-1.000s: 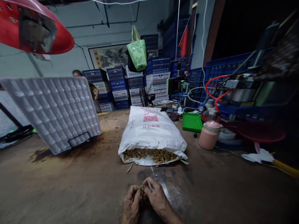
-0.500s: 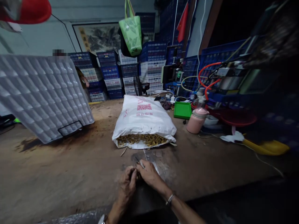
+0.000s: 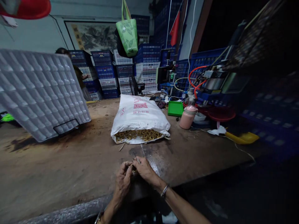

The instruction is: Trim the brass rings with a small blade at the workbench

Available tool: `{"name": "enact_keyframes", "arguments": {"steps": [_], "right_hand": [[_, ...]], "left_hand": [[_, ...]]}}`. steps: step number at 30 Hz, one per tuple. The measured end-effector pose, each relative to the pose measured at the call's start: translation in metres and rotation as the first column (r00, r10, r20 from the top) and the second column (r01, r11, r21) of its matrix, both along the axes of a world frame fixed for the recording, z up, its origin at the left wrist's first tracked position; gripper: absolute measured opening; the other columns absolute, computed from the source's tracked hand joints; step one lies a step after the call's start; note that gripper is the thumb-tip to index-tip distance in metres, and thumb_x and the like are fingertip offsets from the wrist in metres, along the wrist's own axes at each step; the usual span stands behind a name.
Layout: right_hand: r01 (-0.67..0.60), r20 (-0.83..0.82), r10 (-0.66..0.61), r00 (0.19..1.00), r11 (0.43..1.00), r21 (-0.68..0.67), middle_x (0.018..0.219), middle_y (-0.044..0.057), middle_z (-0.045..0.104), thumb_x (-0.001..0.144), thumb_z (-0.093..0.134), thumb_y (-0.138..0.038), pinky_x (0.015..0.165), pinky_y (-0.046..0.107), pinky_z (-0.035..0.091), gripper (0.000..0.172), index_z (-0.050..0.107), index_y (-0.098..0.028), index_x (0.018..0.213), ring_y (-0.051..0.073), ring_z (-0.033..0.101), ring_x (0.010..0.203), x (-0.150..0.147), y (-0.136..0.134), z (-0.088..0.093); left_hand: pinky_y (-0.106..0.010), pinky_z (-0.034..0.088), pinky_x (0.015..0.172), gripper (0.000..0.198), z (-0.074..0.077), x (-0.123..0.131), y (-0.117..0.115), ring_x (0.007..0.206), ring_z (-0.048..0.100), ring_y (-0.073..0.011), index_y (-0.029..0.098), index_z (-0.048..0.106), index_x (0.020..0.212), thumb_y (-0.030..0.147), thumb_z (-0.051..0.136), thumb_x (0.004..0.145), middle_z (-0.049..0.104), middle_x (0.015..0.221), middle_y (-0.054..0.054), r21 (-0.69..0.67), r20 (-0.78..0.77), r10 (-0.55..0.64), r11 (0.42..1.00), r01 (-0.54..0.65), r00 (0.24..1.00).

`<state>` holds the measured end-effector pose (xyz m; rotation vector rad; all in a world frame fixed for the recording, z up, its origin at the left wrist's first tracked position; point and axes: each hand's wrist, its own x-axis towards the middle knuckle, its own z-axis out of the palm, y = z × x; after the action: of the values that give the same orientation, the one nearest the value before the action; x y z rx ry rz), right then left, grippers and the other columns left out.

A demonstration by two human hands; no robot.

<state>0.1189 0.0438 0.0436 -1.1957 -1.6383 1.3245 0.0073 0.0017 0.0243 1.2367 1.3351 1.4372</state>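
My left hand is closed, thumb against fingers, above the table near its front edge. Small brass-coloured rings show at its fingertips, partly hidden. My right hand meets it there, its fingers closed round a thin, pointed metal tool whose dark tip points up and away; its exact kind does not show. Just beyond my hands lies a white woven sack with red print. Its mouth faces me, and many brass-coloured rings show inside.
A ribbed translucent plastic panel stands on the left, with a person behind it. To the right are a green tray, a pink jar, a yellow scoop and a machine with orange hoses. Stacked crates line the back.
The view has shifted, so the sack and the right-hand things appear further left. My hands stay together at the rings. The person behind the panel shows more.
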Motion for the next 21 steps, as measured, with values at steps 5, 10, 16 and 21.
{"name": "enact_keyframes", "arguments": {"steps": [5,10,16,21], "right_hand": [[0.016,0.107,-0.024,0.994,0.997,0.073,0.053,-0.006,0.04,0.077,0.042,-0.029,0.049,0.019,0.028,0.022,0.044,-0.017,0.059,0.007,0.037,0.053,-0.007,-0.005,0.001],[-0.011,0.121,-0.001,0.993,0.995,0.099,0.053,-0.006,0.043,0.078,0.041,-0.029,0.049,0.019,0.028,0.023,0.046,-0.016,0.06,0.008,0.039,0.052,-0.013,-0.005,-0.001],[0.039,0.158,-0.057,0.986,0.992,0.12,0.059,-0.002,0.052,0.082,0.037,-0.028,0.055,0.021,0.032,0.022,0.05,-0.016,0.068,0.01,0.046,0.057,-0.013,-0.006,-0.004],[-0.171,0.439,0.015,0.898,0.933,0.318,0.072,0.001,0.058,0.071,0.04,-0.011,0.06,0.021,0.031,0.015,0.052,-0.019,0.076,0.012,0.05,0.066,-0.008,-0.018,-0.007]], "left_hand": [[-0.016,0.026,0.038,0.027,-0.005,-0.005,-0.005,0.039,0.034,-0.0047,0.018,0.054,0.077,0.044,0.058,0.071,0.044,0.048,0.008,-0.18,0.241,-0.05,0.979,0.095,0.969],[-0.014,0.017,0.032,0.03,-0.006,-0.01,-0.01,0.031,0.024,-0.002,0.019,0.047,0.07,0.047,0.057,0.07,0.04,0.044,0.011,-0.256,0.418,-0.07,0.947,0.192,0.906],[-0.013,0.019,0.033,0.029,0.005,-0.014,-0.014,0.034,0.029,-0.0009,0.019,0.046,0.072,0.043,0.062,0.068,0.049,0.056,0.009,-0.202,0.525,-0.049,0.963,0.181,0.85],[-0.013,0.018,0.034,0.029,0.003,-0.015,-0.014,0.033,0.025,-0.0018,0.02,0.046,0.078,0.043,0.062,0.068,0.038,0.044,0.012,-0.168,0.532,-0.048,0.973,0.161,0.845]]}}
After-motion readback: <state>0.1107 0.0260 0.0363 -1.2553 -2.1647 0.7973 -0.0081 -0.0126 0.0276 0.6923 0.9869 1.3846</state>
